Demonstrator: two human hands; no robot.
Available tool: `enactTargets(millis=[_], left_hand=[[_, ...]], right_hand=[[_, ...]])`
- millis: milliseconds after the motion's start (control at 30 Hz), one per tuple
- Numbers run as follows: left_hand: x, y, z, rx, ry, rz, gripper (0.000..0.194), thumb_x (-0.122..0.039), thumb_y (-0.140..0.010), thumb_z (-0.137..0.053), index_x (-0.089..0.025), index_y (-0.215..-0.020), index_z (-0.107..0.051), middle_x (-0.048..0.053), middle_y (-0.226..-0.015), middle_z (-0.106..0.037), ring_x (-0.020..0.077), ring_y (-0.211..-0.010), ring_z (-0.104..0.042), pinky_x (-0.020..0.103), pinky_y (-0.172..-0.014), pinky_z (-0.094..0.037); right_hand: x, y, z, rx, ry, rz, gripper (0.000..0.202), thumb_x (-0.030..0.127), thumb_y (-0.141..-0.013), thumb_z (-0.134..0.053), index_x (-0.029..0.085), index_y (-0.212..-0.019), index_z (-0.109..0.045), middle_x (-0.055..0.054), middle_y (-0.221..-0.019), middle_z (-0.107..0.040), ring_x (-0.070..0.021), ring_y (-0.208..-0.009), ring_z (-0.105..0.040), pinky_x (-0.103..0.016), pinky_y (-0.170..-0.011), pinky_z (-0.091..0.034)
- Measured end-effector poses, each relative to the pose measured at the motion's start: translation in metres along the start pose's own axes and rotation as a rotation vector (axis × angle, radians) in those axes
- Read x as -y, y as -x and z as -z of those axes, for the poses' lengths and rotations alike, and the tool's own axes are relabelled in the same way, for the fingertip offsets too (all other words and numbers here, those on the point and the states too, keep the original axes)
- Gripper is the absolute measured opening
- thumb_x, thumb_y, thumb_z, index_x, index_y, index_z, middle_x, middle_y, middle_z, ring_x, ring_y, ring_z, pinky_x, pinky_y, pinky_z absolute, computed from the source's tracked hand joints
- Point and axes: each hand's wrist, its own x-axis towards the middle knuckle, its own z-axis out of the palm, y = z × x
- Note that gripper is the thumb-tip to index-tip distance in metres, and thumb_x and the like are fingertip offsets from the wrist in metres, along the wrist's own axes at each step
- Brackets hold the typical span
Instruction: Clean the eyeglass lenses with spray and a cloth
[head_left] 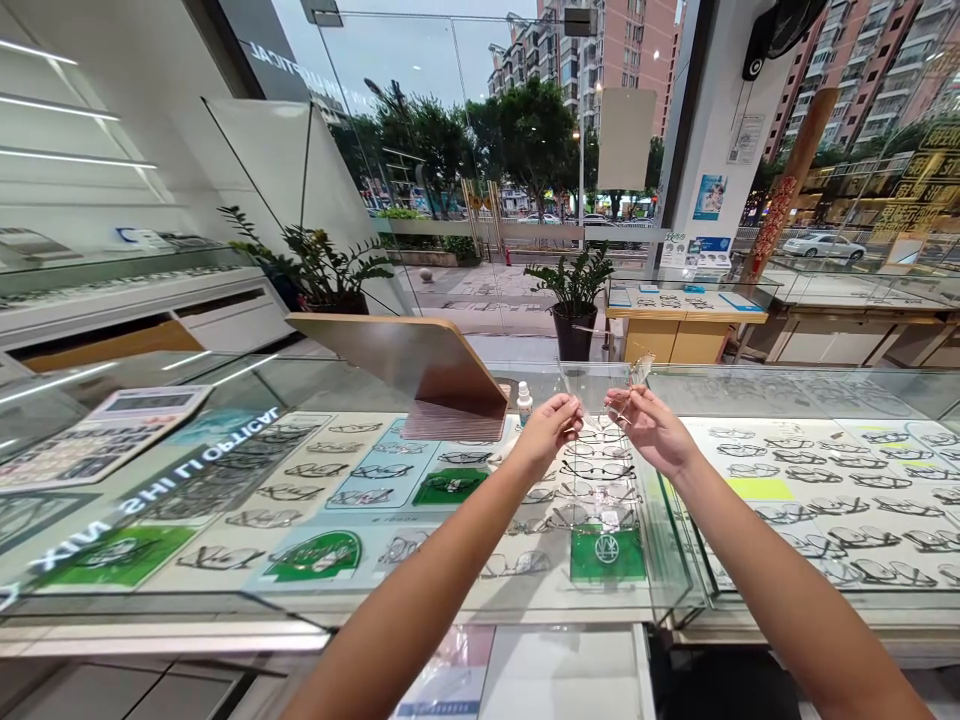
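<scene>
Both of my arms reach out over a glass display case [525, 598]. My left hand [553, 428] is closed in a pinch on one side of a thin, clear-looking pair of eyeglasses [616, 408]. On the other side, my right hand [651, 428] pinches the same pair, its fingers curled. The fine frame is hard to make out against the glasses below. Beneath my hands, a column of eyeglasses [598, 468] lies inside the case. Just left of my left hand stands a small white bottle [524, 402].
A tilted mirror-like board [405, 365] stands on the case, left of the bottle. Green display cards [607, 555] lie among the frames. Another glass case [825, 600] adjoins on the right. Potted plants [574, 300] and a glass door are beyond; a calendar [105, 435] lies far left.
</scene>
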Motion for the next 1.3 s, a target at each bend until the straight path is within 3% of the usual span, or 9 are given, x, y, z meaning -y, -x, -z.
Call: enactTargets(millis=[300,433,533,633,867,967,1100,1200,1300], left_hand=[[-0.002,-0.001,0.003,0.029,-0.01,0.07,0.05,-0.056,-0.069,-0.087,-0.018,-0.087,-0.059,0.002,-0.084,-0.059,0.0087,-0.066,-0.052,0.022,-0.058,-0.041],[-0.002,0.002,0.002,0.093,-0.204,0.083,0.042,-0.053,-0.077,-0.079,-0.017,-0.091,-0.064,0.001,-0.076,-0.061,0.0095,-0.061,-0.049,0.023,-0.057,-0.037],[-0.005,0.005,0.003,-0.045,-0.464,-0.137,0.025,-0.04,-0.08,-0.072,-0.02,-0.079,-0.057,-0.004,-0.066,-0.051,0.0106,-0.059,-0.044,0.025,-0.059,-0.035],[-0.01,0.007,0.007,-0.249,-0.652,-0.375,0.018,-0.034,-0.083,-0.065,-0.02,-0.075,-0.056,-0.002,-0.07,-0.054,0.013,-0.065,-0.048,0.027,-0.064,-0.038],[-0.016,0.003,0.023,-0.487,-0.854,-0.59,0.02,-0.037,-0.092,-0.059,-0.022,-0.077,-0.057,0.002,-0.082,-0.061,0.0185,-0.077,-0.056,0.032,-0.075,-0.045],[-0.011,-0.005,0.032,-0.534,-0.946,-0.677,0.021,-0.036,-0.099,-0.051,-0.022,-0.083,-0.055,0.009,-0.103,-0.064,0.0239,-0.102,-0.062,0.036,-0.092,-0.049],[0.0,-0.015,0.043,-0.552,-1.003,-0.661,0.019,-0.033,-0.101,-0.048,-0.022,-0.115,-0.055,0.017,-0.141,-0.055,0.0298,-0.141,-0.05,0.045,-0.117,-0.041],[0.01,-0.021,0.05,-0.546,-0.96,-0.546,0.048,-0.033,-0.097,-0.056,-0.02,-0.142,-0.042,0.022,-0.157,-0.043,0.0336,-0.152,-0.04,0.05,-0.124,-0.034],[0.018,-0.028,0.054,-0.545,-0.86,-0.372,0.066,-0.031,-0.095,-0.06,-0.017,-0.152,-0.03,0.026,-0.163,-0.037,0.035,-0.156,-0.037,0.051,-0.124,-0.033]], right_hand=[[0.002,0.002,-0.003,-0.033,0.027,0.103,0.039,0.047,-0.064,-0.098,0.032,-0.086,-0.07,0.002,-0.105,-0.078,-0.0226,-0.119,-0.067,-0.041,-0.108,-0.047],[0.011,0.002,0.0,-0.062,0.085,0.164,0.037,0.048,-0.068,-0.096,0.031,-0.087,-0.068,0.0,-0.108,-0.078,-0.0244,-0.121,-0.066,-0.043,-0.107,-0.047],[0.02,0.002,0.003,-0.108,0.107,0.233,0.038,0.047,-0.066,-0.096,0.031,-0.086,-0.068,0.0,-0.106,-0.077,-0.0242,-0.118,-0.067,-0.043,-0.109,-0.045],[0.027,0.001,0.006,-0.157,0.131,0.298,0.041,0.047,-0.064,-0.098,0.03,-0.084,-0.066,0.0,-0.103,-0.076,-0.0241,-0.117,-0.066,-0.042,-0.111,-0.044],[0.027,-0.001,0.011,-0.186,0.216,0.325,0.038,0.048,-0.07,-0.093,0.028,-0.083,-0.063,-0.002,-0.105,-0.075,-0.0248,-0.121,-0.064,-0.042,-0.109,-0.046],[0.027,-0.001,0.011,-0.187,0.231,0.324,0.038,0.049,-0.07,-0.093,0.028,-0.083,-0.063,-0.002,-0.105,-0.074,-0.0249,-0.121,-0.064,-0.042,-0.108,-0.046],[0.027,0.0,0.01,-0.185,0.221,0.326,0.037,0.048,-0.069,-0.094,0.029,-0.082,-0.064,-0.001,-0.104,-0.075,-0.0238,-0.12,-0.063,-0.041,-0.109,-0.044],[0.028,0.0,0.009,-0.189,0.221,0.327,0.038,0.048,-0.068,-0.094,0.029,-0.082,-0.066,-0.001,-0.105,-0.075,-0.0242,-0.119,-0.063,-0.042,-0.11,-0.044],[0.027,0.0,0.008,-0.19,0.241,0.331,0.038,0.05,-0.068,-0.093,0.029,-0.084,-0.067,-0.003,-0.106,-0.074,-0.0264,-0.121,-0.063,-0.044,-0.111,-0.044]])
